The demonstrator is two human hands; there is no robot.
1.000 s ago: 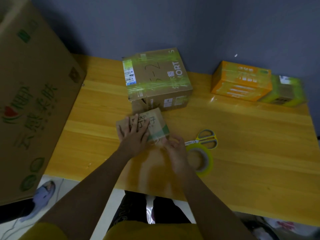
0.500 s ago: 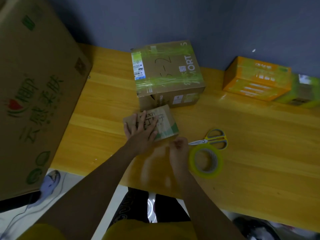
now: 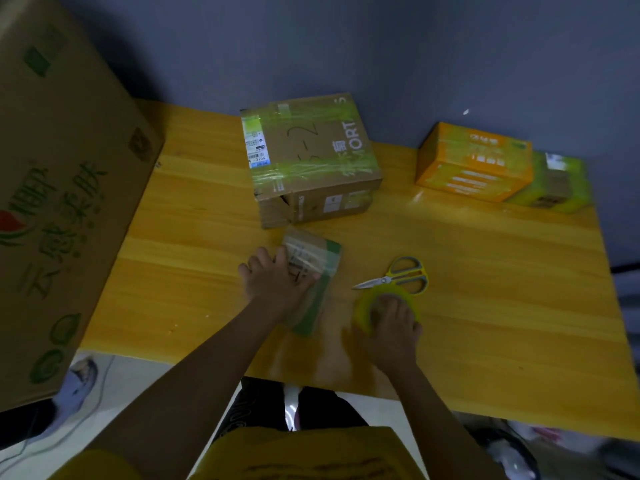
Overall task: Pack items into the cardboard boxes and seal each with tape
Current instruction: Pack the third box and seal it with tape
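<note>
A small cardboard box point(image 3: 311, 252) with green print lies on the wooden table point(image 3: 502, 289) in front of me, tilted and blurred. My left hand point(image 3: 273, 282) grips it from the left, fingers over its near side and thumb across its top. To its right is a yellow tape roll point(image 3: 363, 306). My right hand point(image 3: 391, 327) holds the roll, fingers reaching over the near rim into its hole. Behind the small box stands a larger cardboard box point(image 3: 311, 161), shut and wrapped with greenish tape.
Yellow-handled scissors point(image 3: 398, 277) lie just beyond the tape roll, blades pointing left. An orange box point(image 3: 474, 161) and a green-taped box point(image 3: 554, 181) sit at the back right by the wall. A big printed carton point(image 3: 59, 202) stands at the table's left edge.
My right hand left the small box and moved right onto the tape roll. My left hand went from lying flat on the box to gripping it, and the box turned and tilted.
</note>
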